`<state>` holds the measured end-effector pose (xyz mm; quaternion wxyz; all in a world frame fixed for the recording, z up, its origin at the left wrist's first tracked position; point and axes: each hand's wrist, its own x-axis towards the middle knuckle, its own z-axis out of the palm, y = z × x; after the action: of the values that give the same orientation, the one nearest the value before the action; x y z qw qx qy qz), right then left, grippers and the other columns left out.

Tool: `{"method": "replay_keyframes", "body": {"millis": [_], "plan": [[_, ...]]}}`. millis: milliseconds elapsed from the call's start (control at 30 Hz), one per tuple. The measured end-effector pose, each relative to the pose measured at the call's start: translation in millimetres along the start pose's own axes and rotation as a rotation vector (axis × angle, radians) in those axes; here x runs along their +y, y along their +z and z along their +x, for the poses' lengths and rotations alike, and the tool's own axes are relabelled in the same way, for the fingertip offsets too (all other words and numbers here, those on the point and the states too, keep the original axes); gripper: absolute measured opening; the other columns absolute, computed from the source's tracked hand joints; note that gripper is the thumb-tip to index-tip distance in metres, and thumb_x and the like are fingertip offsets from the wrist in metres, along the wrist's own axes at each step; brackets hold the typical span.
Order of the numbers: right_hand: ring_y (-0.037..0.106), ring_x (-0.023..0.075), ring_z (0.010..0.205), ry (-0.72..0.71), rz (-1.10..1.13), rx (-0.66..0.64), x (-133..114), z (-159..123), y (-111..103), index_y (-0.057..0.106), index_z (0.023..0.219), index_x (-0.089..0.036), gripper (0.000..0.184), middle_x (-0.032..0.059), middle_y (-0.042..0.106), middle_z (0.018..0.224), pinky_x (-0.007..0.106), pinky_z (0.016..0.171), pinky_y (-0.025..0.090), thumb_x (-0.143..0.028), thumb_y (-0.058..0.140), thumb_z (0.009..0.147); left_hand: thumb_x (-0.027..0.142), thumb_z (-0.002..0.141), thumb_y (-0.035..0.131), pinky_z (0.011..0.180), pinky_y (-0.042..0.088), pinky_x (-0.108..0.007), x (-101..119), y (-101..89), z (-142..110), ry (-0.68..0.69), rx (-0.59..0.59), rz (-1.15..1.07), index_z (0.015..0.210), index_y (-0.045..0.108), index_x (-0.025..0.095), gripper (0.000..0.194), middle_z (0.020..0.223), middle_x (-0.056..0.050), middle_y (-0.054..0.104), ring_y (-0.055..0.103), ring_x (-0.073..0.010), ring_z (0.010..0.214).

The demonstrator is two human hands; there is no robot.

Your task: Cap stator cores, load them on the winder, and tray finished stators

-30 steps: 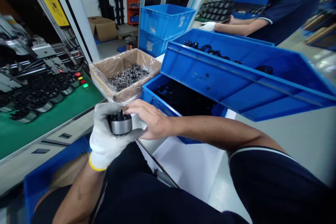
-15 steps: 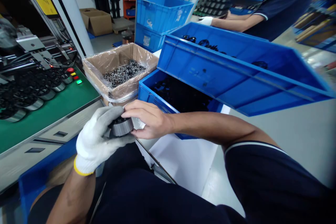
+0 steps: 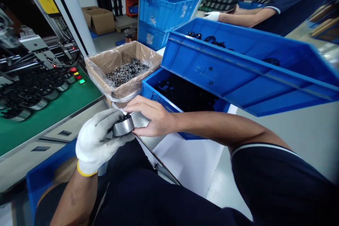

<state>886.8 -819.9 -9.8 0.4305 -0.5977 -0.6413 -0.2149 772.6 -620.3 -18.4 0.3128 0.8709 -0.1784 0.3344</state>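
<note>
My left hand (image 3: 96, 137), in a white knit glove with a yellow cuff, is closed round a stator core (image 3: 124, 126). The core is a short silver metal ring with black plastic parts on top. Bare, my right hand (image 3: 155, 118) is at the ring's right side with thumb and fingers apart. Its thumb tip is at the ring's lower edge, and the fingertips are just above the black top. Beyond the hands stands a plastic-lined carton (image 3: 99, 61) of metal rings. Beside it, a blue crate (image 3: 152, 95) holds dark parts.
A larger blue crate (image 3: 212, 74) rests tilted over the lower one. To the left, several ring assemblies (image 3: 38, 103) line a green bench (image 3: 63, 113) with a lit button panel (image 3: 77, 76). Stacked blue bins (image 3: 164, 10) stand behind. A co-worker's gloved hand (image 3: 212, 16) is at the back right.
My right fingers have lifted off the top of the stator core and spread from the thumb. The left hand keeps its hold. The view has shifted slightly.
</note>
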Motion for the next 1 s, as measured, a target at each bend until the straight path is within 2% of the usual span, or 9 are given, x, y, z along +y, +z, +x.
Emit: {"method": "replay_keyframes", "body": {"millis": [167,267,333,433,500,633,700,800,1000], "plan": [[0.063,0.0203,0.116,0.08,0.041,-0.029,1.2,1.2,-2.8,0.051,0.136,-0.011,0.052,0.0153,0.063,0.122,0.034,0.094,0.062,-0.031,0.074,0.094,0.044,0.082,0.087,0.102,0.059,-0.034,-0.7,8.4,-8.9,-0.047,0.134,-0.15,0.136,0.067,0.03,0.06,0.128,-0.006,0.071,0.07,-0.0243,0.115],[0.062,0.0221,0.124,0.054,0.035,-0.034,1.8,2.4,-4.6,0.055,0.129,-0.011,0.041,0.0182,0.062,0.127,0.037,0.102,0.059,-0.028,0.071,0.096,0.045,0.091,0.077,0.112,0.055,-0.044,-1.1,12.9,-12.8,-0.151,0.09,-0.322,0.143,0.062,0.031,0.055,0.149,-0.008,0.059,0.059,-0.031,0.137],[0.064,0.0208,0.12,0.027,0.03,-0.018,1.9,2.0,-4.7,0.058,0.122,-0.011,0.029,0.0171,0.064,0.123,0.037,0.102,0.059,-0.021,0.068,0.096,0.045,0.091,0.075,0.106,0.06,-0.046,-0.4,13.4,-13.5,-0.255,0.011,-0.417,0.153,0.051,0.032,0.067,0.158,-0.011,0.05,0.058,-0.0336,0.139],[0.066,0.0191,0.109,0.019,0.007,-0.001,2.1,-0.7,-3.0,0.06,0.118,-0.011,0.028,0.0151,0.066,0.113,0.032,0.093,0.061,-0.021,0.07,0.094,0.044,0.076,0.088,0.089,0.066,-0.042,0.3,12.2,-11.7,-0.348,-0.028,-0.385,0.158,0.042,0.032,0.095,0.157,-0.015,0.049,0.066,-0.0334,0.125],[0.067,0.0187,0.106,0.025,-0.009,-0.012,2.3,-2.3,-1.8,0.06,0.118,-0.011,0.03,0.0143,0.066,0.11,0.031,0.091,0.061,-0.022,0.072,0.093,0.043,0.071,0.092,0.092,0.064,-0.043,-0.5,11.8,-9.8,-0.321,-0.019,-0.268,0.148,0.054,0.029,0.087,0.147,-0.013,0.058,0.067,-0.0323,0.12],[0.066,0.0207,0.113,0.104,0.015,-0.042,3.0,-1.1,-2.3,0.058,0.125,-0.011,0.038,0.0154,0.065,0.118,0.034,0.094,0.06,-0.02,0.072,0.091,0.04,0.084,0.085,0.097,0.059,-0.04,-5.9,15.1,-10.3,-0.257,0.023,-0.252,0.127,0.069,0.027,0.048,0.123,-0.008,0.07,0.069,-0.0265,0.113],[0.065,0.0211,0.114,0.149,0.048,-0.06,3.7,-0.1,-3.3,0.057,0.127,-0.012,0.041,0.0156,0.065,0.12,0.035,0.095,0.06,-0.021,0.073,0.09,0.041,0.087,0.082,0.096,0.058,-0.037,-9.2,17.8,-13.2,-0.262,0.059,-0.36,0.128,0.068,0.028,0.045,0.123,-0.007,0.07,0.069,-0.0244,0.113],[0.066,0.0196,0.108,0.145,0.081,-0.074,5.1,-1.3,-3.2,0.059,0.119,-0.011,0.033,0.0136,0.067,0.112,0.035,0.094,0.06,-0.019,0.074,0.091,0.041,0.088,0.081,0.1,0.058,-0.037,-11.4,19.0,-15.2,-0.256,0.059,-0.442,0.133,0.063,0.029,0.05,0.128,-0.007,0.068,0.068,-0.0239,0.118],[0.068,0.02,0.109,0.111,0.035,-0.059,7.0,-3.3,-2.0,0.062,0.117,-0.011,0.029,0.0137,0.068,0.112,0.032,0.094,0.06,-0.018,0.072,0.092,0.037,0.087,0.082,0.098,0.061,-0.037,-1.8,8.1,1.9,-0.066,-0.05,0.02,0.131,0.062,0.023,0.05,0.126,-0.009,0.069,0.071,-0.0236,0.115]]}}
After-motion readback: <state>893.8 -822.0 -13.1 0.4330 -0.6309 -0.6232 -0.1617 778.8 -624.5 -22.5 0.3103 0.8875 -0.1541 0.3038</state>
